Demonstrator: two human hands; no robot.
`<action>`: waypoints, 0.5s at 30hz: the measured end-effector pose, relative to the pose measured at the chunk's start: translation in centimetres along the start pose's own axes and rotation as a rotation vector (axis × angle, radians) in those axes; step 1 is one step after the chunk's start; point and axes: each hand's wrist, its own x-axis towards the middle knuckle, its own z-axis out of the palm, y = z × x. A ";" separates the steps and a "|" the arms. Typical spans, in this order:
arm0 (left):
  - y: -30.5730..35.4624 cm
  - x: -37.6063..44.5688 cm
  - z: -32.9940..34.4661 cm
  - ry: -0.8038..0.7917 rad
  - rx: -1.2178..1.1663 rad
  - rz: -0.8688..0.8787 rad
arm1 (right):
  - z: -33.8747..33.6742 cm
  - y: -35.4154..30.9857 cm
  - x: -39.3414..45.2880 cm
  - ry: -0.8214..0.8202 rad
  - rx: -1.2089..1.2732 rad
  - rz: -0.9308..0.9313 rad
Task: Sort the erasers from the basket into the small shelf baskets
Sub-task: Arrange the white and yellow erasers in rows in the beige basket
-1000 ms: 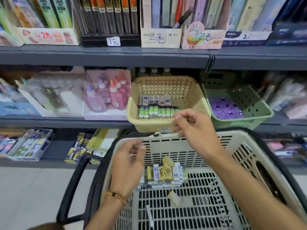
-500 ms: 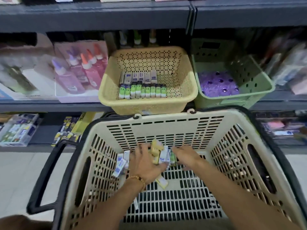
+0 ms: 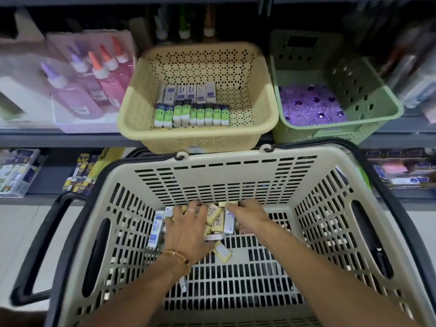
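Note:
A pile of small erasers [image 3: 218, 220], yellow ones and white-and-blue ones, lies at the far end of the big beige shopping basket [image 3: 330, 208]. My left hand [image 3: 186, 230] rests on the pile's left side with its fingers spread. My right hand [image 3: 251, 218] is at the pile's right side, thumb and curled fingers around a white-and-blue eraser [image 3: 228, 224]. On the shelf above, the yellow shelf basket [image 3: 254, 109] holds two neat rows of erasers [image 3: 191, 107]. Beside it, the green shelf basket [image 3: 377, 107] holds purple items [image 3: 311, 107].
Black handles [image 3: 47, 232] hang at the shopping basket's sides. Loose erasers [image 3: 223, 252] lie on its slotted floor. Glue bottles [image 3: 94, 76] stand in a clear box left of the yellow basket. The lower shelf holds packaged stationery [image 3: 18, 171].
My right hand came down from the yellow shelf basket into the shopping basket. Both hands have closed in on the eraser pile, and the view has tilted down.

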 end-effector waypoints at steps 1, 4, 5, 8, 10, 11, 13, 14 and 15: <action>-0.1 0.1 -0.1 0.003 0.002 0.014 | 0.2 -0.1 0.2 0.010 -0.014 -0.003; -0.4 0.6 -0.7 -0.007 -0.022 0.029 | 0.5 0.2 0.5 -0.008 -0.047 0.002; -0.6 0.7 -1.1 -0.010 -0.055 0.022 | 0.5 0.4 0.6 -0.015 -0.040 0.005; -1.3 0.8 -2.2 -0.031 -0.218 0.004 | 0.6 0.5 0.8 -0.002 -0.038 -0.005; -1.6 0.4 -3.0 -0.029 -0.383 -0.036 | 0.9 0.2 0.7 0.002 -0.057 -0.030; -1.9 0.1 -3.4 -0.028 -0.485 -0.069 | 1.0 0.0 0.5 -0.007 -0.071 -0.040; -2.4 -0.3 -4.2 -0.038 -0.653 -0.130 | 0.8 -0.2 0.2 -0.051 -0.107 -0.051; -2.6 -0.4 -4.6 -0.043 -0.708 -0.152 | 0.4 -0.4 0.0 -0.085 -0.112 -0.053; -2.8 -0.5 -5.0 -0.047 -0.753 -0.173 | 0.0 -0.5 -0.3 -0.119 -0.098 -0.052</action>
